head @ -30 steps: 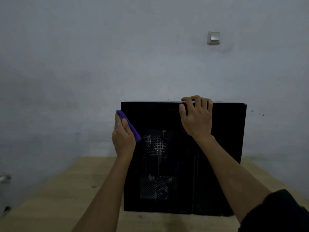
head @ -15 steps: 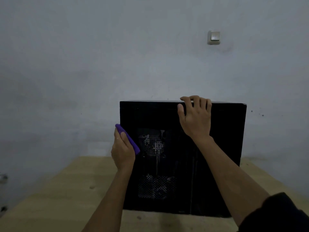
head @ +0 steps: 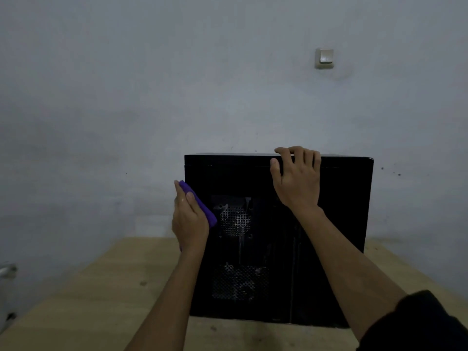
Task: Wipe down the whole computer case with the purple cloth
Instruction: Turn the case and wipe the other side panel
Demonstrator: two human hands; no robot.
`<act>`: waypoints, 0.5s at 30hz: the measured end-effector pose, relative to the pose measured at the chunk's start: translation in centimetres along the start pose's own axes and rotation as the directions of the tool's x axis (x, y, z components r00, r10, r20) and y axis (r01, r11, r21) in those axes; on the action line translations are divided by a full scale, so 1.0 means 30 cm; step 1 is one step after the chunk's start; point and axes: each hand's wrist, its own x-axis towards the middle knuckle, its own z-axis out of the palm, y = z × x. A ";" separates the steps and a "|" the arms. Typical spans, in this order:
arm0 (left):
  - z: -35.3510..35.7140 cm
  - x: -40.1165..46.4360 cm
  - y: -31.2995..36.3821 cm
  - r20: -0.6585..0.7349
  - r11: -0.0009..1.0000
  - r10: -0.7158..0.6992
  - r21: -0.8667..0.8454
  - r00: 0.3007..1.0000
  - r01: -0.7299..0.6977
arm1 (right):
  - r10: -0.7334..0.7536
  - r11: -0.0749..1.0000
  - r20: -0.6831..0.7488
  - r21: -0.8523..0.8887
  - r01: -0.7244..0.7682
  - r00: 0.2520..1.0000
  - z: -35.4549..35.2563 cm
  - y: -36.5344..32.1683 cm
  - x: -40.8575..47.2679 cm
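The black computer case (head: 336, 203) stands upright on a wooden table (head: 91, 295), with two perforated grilles facing me. My left hand (head: 188, 220) holds the folded purple cloth (head: 202, 207) and presses it against the case's left edge, about a third of the way down. Most of the cloth is hidden behind my palm. My right hand (head: 296, 178) grips the top edge of the case, fingers hooked over the top and thumb on the facing panel.
A grey wall rises right behind the table, with a light switch (head: 324, 57) high on the right. Something metallic (head: 7, 271) shows at the far left edge. Bare tabletop lies to the left of the case and in front of it.
My left hand with the cloth slid down the case's left edge from near the top corner, then edged slightly back up. My right hand stayed on the top edge.
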 end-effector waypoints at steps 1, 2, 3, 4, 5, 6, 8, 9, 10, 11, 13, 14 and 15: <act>0.001 0.001 0.004 -0.009 1.000 0.006 0.001 1.000 -0.006 | 0.001 1.000 -0.002 -0.002 -0.001 1.000 0.001 0.000 -0.001; 0.002 -0.005 -0.002 -0.012 1.000 0.012 0.002 1.000 -0.011 | 0.003 1.000 -0.004 -0.002 -0.003 1.000 0.001 -0.001 -0.001; 0.003 -0.017 -0.014 -0.012 1.000 0.013 0.002 1.000 -0.013 | 0.004 1.000 -0.004 -0.001 -0.004 1.000 0.000 -0.001 0.001; 0.005 -0.037 -0.038 -0.006 1.000 0.008 0.001 1.000 -0.008 | 0.006 1.000 -0.001 0.000 -0.006 1.000 0.001 -0.002 -0.002; 0.006 -0.058 -0.060 -0.001 1.000 0.002 -0.003 1.000 -0.002 | 0.007 1.000 -0.003 0.000 -0.007 1.000 0.000 -0.003 0.001; 0.005 -0.084 -0.086 0.011 1.000 -0.009 -0.001 1.000 0.009 | 0.006 1.000 -0.003 0.000 -0.006 1.000 -0.002 -0.005 0.001; -0.006 -0.139 -0.131 0.038 0.999 -0.044 0.010 0.998 0.044 | 0.008 1.000 0.002 0.010 -0.009 1.000 -0.004 -0.010 0.002; -0.011 -0.165 -0.149 0.055 0.998 -0.062 0.016 0.997 0.062 | 0.010 1.000 0.006 0.011 -0.010 1.000 -0.006 -0.009 0.002; -0.020 -0.186 -0.165 0.070 0.997 -0.077 0.023 0.995 0.076 | 0.013 1.000 0.010 0.016 -0.013 1.000 -0.006 -0.011 0.000; -0.026 -0.200 -0.175 0.083 0.996 -0.086 0.026 0.993 0.084 | 0.013 1.000 0.013 0.020 -0.014 1.000 -0.007 -0.011 -0.002; -0.031 -0.195 -0.167 0.093 0.996 -0.088 0.029 0.992 0.086 | 0.020 1.000 0.016 0.021 -0.020 1.000 -0.012 -0.011 -0.001; -0.029 -0.179 -0.151 0.085 0.996 -0.084 0.032 0.993 0.081 | 0.022 1.000 0.017 0.021 -0.023 1.000 -0.014 -0.010 0.001; -0.028 -0.156 -0.129 0.073 0.997 -0.068 0.033 0.995 0.066 | 0.023 1.000 0.019 0.019 -0.024 1.000 -0.016 -0.011 0.001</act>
